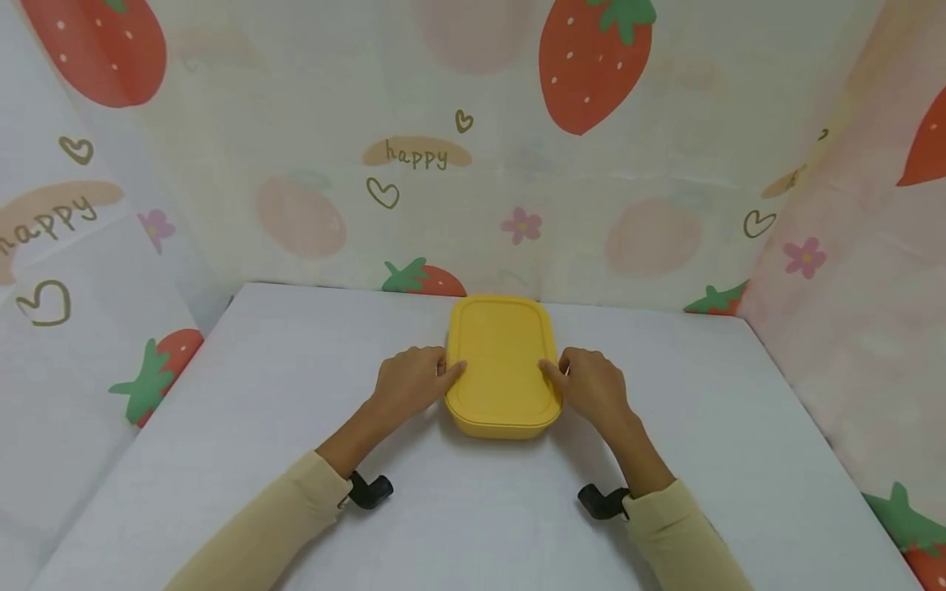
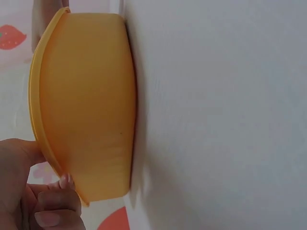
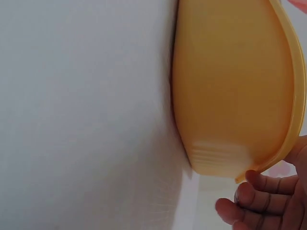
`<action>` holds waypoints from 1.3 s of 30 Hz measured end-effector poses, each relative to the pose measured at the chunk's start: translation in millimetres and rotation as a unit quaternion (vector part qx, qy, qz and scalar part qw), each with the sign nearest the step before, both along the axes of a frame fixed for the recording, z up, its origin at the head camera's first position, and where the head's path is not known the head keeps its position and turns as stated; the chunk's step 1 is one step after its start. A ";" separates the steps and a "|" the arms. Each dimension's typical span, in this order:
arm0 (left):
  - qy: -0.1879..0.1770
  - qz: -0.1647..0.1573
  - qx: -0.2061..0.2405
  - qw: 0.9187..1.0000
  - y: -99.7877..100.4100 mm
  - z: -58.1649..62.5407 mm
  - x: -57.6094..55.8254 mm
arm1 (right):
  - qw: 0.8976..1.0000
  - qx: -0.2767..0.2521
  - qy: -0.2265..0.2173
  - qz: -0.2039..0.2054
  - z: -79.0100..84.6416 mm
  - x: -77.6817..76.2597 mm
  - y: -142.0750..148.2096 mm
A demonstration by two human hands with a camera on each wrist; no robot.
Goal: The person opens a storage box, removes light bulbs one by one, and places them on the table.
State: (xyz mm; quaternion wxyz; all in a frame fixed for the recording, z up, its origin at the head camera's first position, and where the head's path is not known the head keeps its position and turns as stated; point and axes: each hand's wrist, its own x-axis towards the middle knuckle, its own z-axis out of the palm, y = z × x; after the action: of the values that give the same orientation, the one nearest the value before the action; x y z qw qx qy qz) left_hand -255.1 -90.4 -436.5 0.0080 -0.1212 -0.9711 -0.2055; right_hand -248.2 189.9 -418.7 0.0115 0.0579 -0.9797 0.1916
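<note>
A yellow lidded food container [image 1: 505, 365] stands on the table with its rounded rectangular lid [image 1: 502, 336] seated on top. My left hand [image 1: 414, 379] pinches the lid's rim on the left side, thumb on top and index fingertip under the edge, as the left wrist view shows. Opposite it, my right hand [image 1: 594, 384] pinches the right rim, thumb over the lid. In the right wrist view that hand's fingers [image 3: 268, 201] lie at the rim's underside, loosely bent. The base's smooth side wall [image 2: 91, 105] meets the tabletop. The container's inside is hidden by the lid.
The white-covered table [image 1: 296, 328] reaches back to a strawberry-print cloth wall [image 1: 332, 107], with similar cloth on the left and right. A black wrist camera mount [image 1: 369, 491] is on my left wrist, another black mount [image 1: 602, 501] on my right.
</note>
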 end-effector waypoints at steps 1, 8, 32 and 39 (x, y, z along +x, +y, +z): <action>-0.001 0.001 0.001 1.000 0.5 -0.5 -0.1 | 1.000 0.000 0.002 -0.001 -0.2 0.1 -0.3; -0.014 0.009 0.001 1.000 3.3 1.0 -0.2 | 1.000 -0.002 0.006 -0.008 -2.8 -0.5 -1.6; -0.019 0.026 0.034 0.999 -1.5 19.5 2.6 | 0.999 -0.028 0.028 -0.004 14.4 0.6 -6.9; -0.007 0.026 0.050 0.998 -14.1 24.0 3.6 | 0.999 -0.026 0.041 0.011 27.9 1.1 -17.1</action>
State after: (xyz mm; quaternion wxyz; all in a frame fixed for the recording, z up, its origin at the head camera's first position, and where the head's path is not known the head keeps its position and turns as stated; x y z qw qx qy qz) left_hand -251.5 -104.5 -412.5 0.0123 -0.0943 -0.9624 -0.2545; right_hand -247.1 172.8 -390.8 0.0516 0.0758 -0.9723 0.2149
